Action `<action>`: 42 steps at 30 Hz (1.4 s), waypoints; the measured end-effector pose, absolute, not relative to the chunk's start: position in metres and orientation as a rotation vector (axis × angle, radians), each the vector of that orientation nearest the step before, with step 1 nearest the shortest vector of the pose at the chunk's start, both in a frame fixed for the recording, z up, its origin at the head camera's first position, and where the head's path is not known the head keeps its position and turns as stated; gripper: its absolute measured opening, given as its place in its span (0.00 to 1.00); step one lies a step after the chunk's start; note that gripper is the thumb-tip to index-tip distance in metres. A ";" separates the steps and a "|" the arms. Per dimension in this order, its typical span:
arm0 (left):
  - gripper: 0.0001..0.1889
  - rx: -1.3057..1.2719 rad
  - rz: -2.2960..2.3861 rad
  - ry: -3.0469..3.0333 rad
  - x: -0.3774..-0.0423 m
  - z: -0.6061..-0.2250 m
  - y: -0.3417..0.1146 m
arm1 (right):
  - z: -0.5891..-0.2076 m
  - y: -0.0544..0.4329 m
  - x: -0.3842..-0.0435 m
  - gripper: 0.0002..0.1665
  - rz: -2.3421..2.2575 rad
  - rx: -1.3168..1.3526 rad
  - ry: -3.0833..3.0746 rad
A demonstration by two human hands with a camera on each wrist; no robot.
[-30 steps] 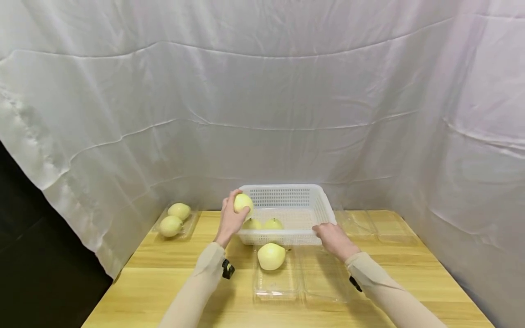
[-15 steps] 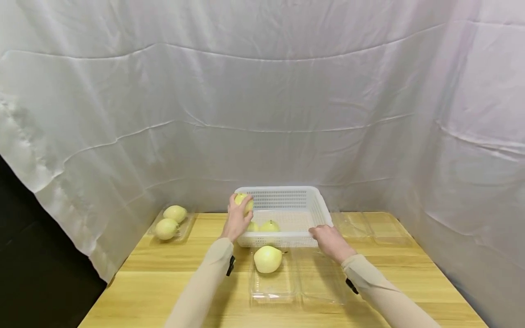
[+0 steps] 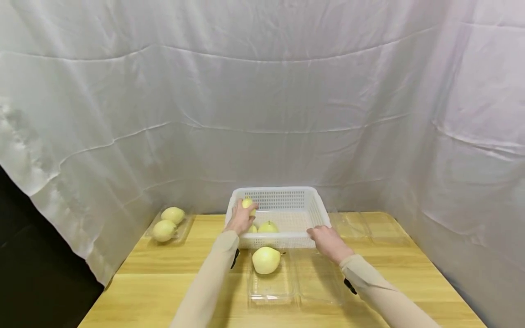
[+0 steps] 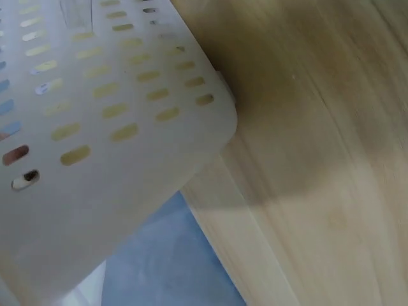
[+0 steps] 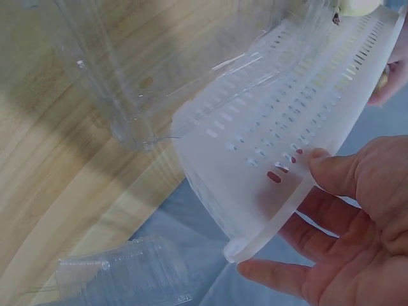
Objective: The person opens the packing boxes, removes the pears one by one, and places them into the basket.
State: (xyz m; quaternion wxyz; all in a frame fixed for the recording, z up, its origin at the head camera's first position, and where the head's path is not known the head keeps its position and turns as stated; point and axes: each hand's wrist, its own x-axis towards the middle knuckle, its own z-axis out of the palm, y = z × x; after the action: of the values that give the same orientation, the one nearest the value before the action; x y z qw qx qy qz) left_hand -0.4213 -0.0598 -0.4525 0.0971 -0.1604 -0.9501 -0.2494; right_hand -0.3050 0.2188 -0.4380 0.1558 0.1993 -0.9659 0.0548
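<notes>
In the head view my left hand (image 3: 240, 219) reaches into the white basket (image 3: 287, 239) at its left end, fingers curled round a yellow pear (image 3: 248, 204). A second pear (image 3: 268, 227) lies in the basket beside that hand, and one more is partly hidden by it. My right hand (image 3: 329, 241) grips the basket's near rim toward the right corner. In the right wrist view the thumb (image 5: 335, 173) lies outside the wall, with fingers inside. Just in front of the basket, another pear (image 3: 266, 260) rests in the left half of an open clear plastic clamshell (image 3: 272, 291).
At the table's left back, a clear container (image 3: 182, 230) holds two pears (image 3: 168, 224). Another open clear container (image 3: 386, 228) lies at the right back, beside the basket. Pale curtains (image 3: 262, 155) stand behind the wooden table (image 3: 164, 291) and along its sides.
My left hand has carried its pear from above the basket's left rim rightward and down into the basket. The right hand keeps its grip on the rim. The head view has shifted slightly.
</notes>
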 end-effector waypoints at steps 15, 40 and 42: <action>0.22 -0.465 -0.603 -2.960 -0.427 -0.444 -0.051 | -0.434 0.221 -0.304 0.13 0.138 0.554 -2.750; 0.23 -0.403 -0.374 -3.116 -0.432 -0.457 -0.041 | -0.435 0.220 -0.301 0.07 0.172 0.553 -2.749; 0.23 -0.382 -0.310 -3.072 -0.430 -0.458 -0.041 | -0.435 0.220 -0.300 0.07 0.176 0.554 -2.756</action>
State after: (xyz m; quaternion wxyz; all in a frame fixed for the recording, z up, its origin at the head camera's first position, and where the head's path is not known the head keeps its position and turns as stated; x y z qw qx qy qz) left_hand -0.4299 -0.0406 -0.4583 0.0153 -0.1227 -0.9873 -0.0995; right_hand -0.3003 0.2199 -0.4354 0.1617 0.1942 -0.9656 0.0616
